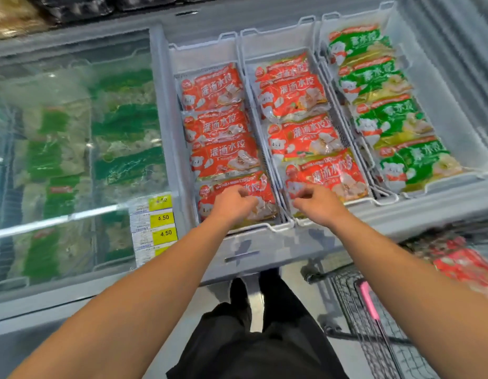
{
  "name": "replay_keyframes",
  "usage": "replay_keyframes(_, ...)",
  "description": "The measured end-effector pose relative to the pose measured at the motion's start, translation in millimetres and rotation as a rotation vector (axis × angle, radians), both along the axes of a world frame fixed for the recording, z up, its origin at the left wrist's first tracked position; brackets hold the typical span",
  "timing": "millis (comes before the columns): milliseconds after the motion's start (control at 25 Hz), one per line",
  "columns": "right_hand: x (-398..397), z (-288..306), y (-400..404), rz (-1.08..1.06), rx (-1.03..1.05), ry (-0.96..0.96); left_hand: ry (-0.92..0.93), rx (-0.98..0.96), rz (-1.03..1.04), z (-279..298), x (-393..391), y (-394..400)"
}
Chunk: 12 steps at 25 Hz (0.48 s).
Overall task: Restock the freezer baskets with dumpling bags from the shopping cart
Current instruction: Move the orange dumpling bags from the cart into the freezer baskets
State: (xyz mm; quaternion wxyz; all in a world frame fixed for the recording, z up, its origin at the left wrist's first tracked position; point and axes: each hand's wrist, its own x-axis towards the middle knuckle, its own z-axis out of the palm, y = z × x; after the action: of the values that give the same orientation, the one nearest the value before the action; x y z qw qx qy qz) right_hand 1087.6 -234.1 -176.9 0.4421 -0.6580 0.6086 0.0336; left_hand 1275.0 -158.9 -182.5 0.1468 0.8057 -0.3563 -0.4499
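Three white freezer baskets stand side by side in the open freezer. The left basket [180,110] and the middle basket [248,77] hold red dumpling bags; the right basket [434,86] holds green ones. My left hand [233,205] rests on the nearest red bag [260,192] of the left basket, fingers curled. My right hand [318,205] lies over the near edge of the front red bag [336,176] in the middle basket, fingers bent. Whether either hand grips a bag is unclear. The shopping cart [374,324] stands at lower right with red bags [464,266] in it.
A shut glass lid [73,132] covers the freezer's left section, with green packs beneath. Yellow price tags [162,218] reading 4.50 sit on the frame beside the left basket. The freezer's grey front rim [264,250] is just before my legs. The cart's pink handle [370,302] is near my right arm.
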Motion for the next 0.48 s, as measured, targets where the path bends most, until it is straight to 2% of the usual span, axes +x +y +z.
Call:
replay_keyframes(240, -100.8, 37.4, 57.4, -0.32, -0.127, -0.037, -0.005, -0.168, -0.244, 23.6, -72.3, -5.0)
replay_keyframes(480, -229.6, 35.8, 116.7, -0.634, -0.12, -0.055, 0.03, -0.264, -0.502, 36.0, -191.5, -12.8)
